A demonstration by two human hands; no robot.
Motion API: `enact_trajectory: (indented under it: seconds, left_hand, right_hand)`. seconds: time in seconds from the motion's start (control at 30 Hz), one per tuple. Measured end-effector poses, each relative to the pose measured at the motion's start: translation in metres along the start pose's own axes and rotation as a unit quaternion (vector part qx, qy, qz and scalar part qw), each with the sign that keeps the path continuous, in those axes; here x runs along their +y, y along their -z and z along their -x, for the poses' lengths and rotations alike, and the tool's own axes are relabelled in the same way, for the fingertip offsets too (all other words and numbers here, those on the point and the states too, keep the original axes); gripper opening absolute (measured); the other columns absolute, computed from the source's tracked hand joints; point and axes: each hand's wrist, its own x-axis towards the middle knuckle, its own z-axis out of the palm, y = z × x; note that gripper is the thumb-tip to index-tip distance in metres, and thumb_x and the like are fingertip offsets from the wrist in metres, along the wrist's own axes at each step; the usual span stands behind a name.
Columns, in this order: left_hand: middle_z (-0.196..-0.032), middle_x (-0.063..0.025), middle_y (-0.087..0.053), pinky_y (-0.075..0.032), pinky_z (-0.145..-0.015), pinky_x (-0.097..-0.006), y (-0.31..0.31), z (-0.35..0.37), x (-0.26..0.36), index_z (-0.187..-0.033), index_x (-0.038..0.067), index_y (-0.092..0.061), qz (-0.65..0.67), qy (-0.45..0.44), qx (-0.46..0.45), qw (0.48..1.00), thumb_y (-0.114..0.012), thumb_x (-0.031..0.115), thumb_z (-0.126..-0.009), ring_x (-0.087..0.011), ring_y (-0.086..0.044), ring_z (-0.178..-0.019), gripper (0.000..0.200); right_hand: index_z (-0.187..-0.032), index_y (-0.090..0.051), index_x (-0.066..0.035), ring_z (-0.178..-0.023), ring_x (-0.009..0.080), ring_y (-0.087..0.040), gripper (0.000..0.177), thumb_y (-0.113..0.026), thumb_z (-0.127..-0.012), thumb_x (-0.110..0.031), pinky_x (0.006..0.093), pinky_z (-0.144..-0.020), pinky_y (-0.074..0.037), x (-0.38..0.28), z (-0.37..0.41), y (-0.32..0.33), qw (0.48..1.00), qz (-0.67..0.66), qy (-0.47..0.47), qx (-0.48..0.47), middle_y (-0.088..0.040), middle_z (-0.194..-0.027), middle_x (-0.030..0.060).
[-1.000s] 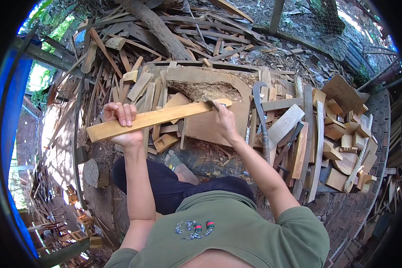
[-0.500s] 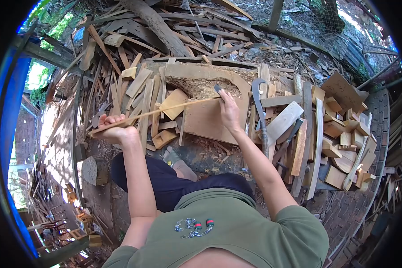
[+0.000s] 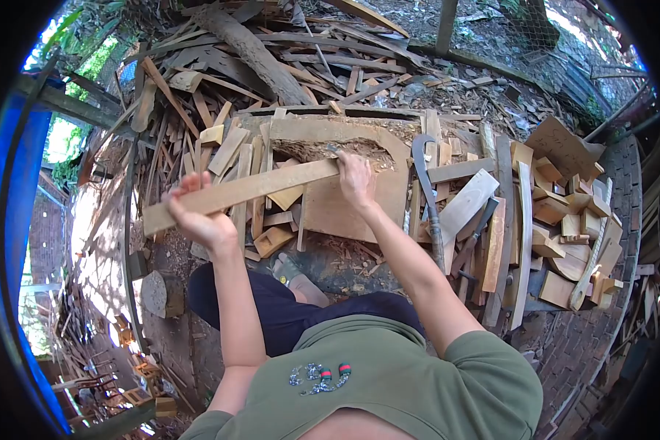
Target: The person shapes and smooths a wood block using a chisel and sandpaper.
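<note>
A long, flat wooden plank (image 3: 253, 187) runs between my two hands with its broad face toward me. My left hand (image 3: 205, 220) grips it near the left end, palm beneath and fingertips showing past its far edge. At the right end my right hand (image 3: 357, 178) is closed on the plank, with a small dark piece at its fingertips that I cannot make out. Under the right hand lies a thick, worn wooden block (image 3: 345, 202) with a rough hollow along its far part. A sickle (image 3: 427, 183) with a curved blade rests just right of that block.
Cut wood blocks (image 3: 565, 209) are heaped at the right, beside a hammer-like tool (image 3: 477, 238) and long strips. Scrap strips (image 3: 227, 150) lie at the left of the block. A log (image 3: 253, 51) slants across the wood pile behind. A round stump (image 3: 161, 293) stands at lower left.
The plank has turned from nearly edge-on to show its broad face. My right hand has shifted left with its end, and my left hand has rolled with the plank.
</note>
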Motion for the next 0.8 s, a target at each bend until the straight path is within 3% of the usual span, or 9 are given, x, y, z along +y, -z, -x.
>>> enact_trajectory:
  seconds: [0.1,0.17,0.27,0.37,0.57,0.63,0.7,0.77,0.8]
  left_hand:
    - [-0.068,-0.0002,-0.045,-0.047,-0.089,-0.042,0.034,-0.015,-0.009,-0.083,0.015,-0.046,0.12,0.009,-0.058,0.991,-0.038,0.035,-0.101,-0.0144,-0.05,-0.069,0.029]
    - [-0.062,0.0027,-0.038,-0.046,-0.08,-0.0353,0.023,-0.001,-0.003,-0.08,0.017,-0.047,0.092,-0.004,-0.019,0.996,-0.043,0.033,-0.1,-0.0103,-0.038,-0.061,0.027]
    - [-0.062,0.0034,-0.034,-0.035,-0.067,-0.0283,0.028,0.001,0.0,-0.08,0.016,-0.046,0.113,-0.004,-0.055,0.992,-0.042,0.037,-0.101,-0.0097,-0.034,-0.06,0.03]
    - [-0.062,0.0034,-0.033,-0.035,-0.067,-0.0282,0.031,0.002,-0.002,-0.08,0.015,-0.046,0.119,-0.011,-0.064,0.991,-0.04,0.037,-0.102,-0.0097,-0.033,-0.06,0.032]
    - [-0.062,0.0035,-0.032,-0.034,-0.065,-0.0279,0.028,0.0,-0.002,-0.081,0.015,-0.046,0.099,-0.014,-0.045,0.994,-0.041,0.039,-0.102,-0.0094,-0.032,-0.059,0.032]
    - [-0.062,0.0035,-0.032,-0.034,-0.065,-0.0278,0.036,0.001,-0.004,-0.081,0.015,-0.047,0.096,-0.013,-0.042,0.994,-0.041,0.039,-0.102,-0.0093,-0.032,-0.059,0.032]
    - [-0.062,0.0035,-0.032,-0.034,-0.065,-0.028,0.041,0.004,-0.004,-0.082,0.014,-0.047,0.098,-0.014,-0.046,0.994,-0.041,0.039,-0.102,-0.0092,-0.032,-0.059,0.032]
    - [-0.062,0.0037,-0.032,-0.034,-0.065,-0.0281,0.04,0.004,-0.004,-0.083,0.015,-0.047,0.093,-0.016,-0.044,0.995,-0.041,0.04,-0.102,-0.009,-0.031,-0.059,0.032]
    - [-0.062,0.0038,-0.032,-0.034,-0.065,-0.028,0.038,0.004,-0.004,-0.083,0.015,-0.046,0.095,-0.019,-0.049,0.994,-0.041,0.04,-0.102,-0.009,-0.031,-0.059,0.032]
  right_hand:
    - [-0.111,-0.061,-0.007,-0.105,0.0307,-0.061,0.024,-0.051,-0.09,-0.007,0.0422,-0.099,-0.042,-0.046,0.032,0.016,0.979,-0.08,0.178,0.066,-0.066,-0.106,0.0143]
    - [-0.114,-0.06,-0.005,-0.11,0.0316,-0.06,0.027,-0.051,-0.089,-0.004,0.0421,-0.098,-0.043,-0.054,0.047,0.027,0.973,-0.136,0.185,0.027,-0.063,-0.115,0.017]
    - [-0.116,-0.059,-0.004,-0.111,0.0335,-0.059,0.027,-0.05,-0.09,-0.005,0.0416,-0.097,-0.045,0.006,0.036,0.0,0.98,-0.188,0.067,0.022,-0.062,-0.119,0.0177]
    - [-0.116,-0.059,-0.004,-0.107,0.0342,-0.06,0.028,-0.048,-0.09,-0.003,0.0415,-0.093,-0.048,0.038,0.027,-0.019,0.997,-0.056,-0.012,0.046,-0.063,-0.117,0.0175]
    - [-0.119,-0.058,-0.006,-0.11,0.0324,-0.06,0.033,-0.049,-0.088,-0.001,0.0413,-0.093,-0.049,-0.033,0.043,0.024,0.973,-0.17,0.153,-0.037,-0.062,-0.118,0.0175]
    - [-0.121,-0.059,-0.008,-0.111,0.0307,-0.061,0.03,-0.053,-0.092,-0.005,0.0385,-0.091,-0.051,0.021,0.031,-0.001,0.983,-0.165,0.084,-0.016,-0.061,-0.12,0.0173]
    - [-0.122,-0.059,-0.008,-0.11,0.0298,-0.061,0.032,-0.051,-0.092,-0.004,0.0389,-0.092,-0.051,0.034,0.009,0.011,0.99,-0.03,-0.098,-0.099,-0.061,-0.121,0.0171]
    - [-0.121,-0.06,-0.01,-0.108,0.0288,-0.063,0.031,-0.052,-0.092,-0.004,0.0398,-0.091,-0.051,0.024,0.012,0.008,0.988,-0.022,-0.099,-0.113,-0.062,-0.119,0.0174]
    - [-0.121,-0.06,-0.009,-0.107,0.0288,-0.063,0.03,-0.052,-0.092,-0.005,0.0406,-0.09,-0.051,0.013,0.025,-0.003,0.996,-0.075,0.015,-0.045,-0.062,-0.118,0.0181]
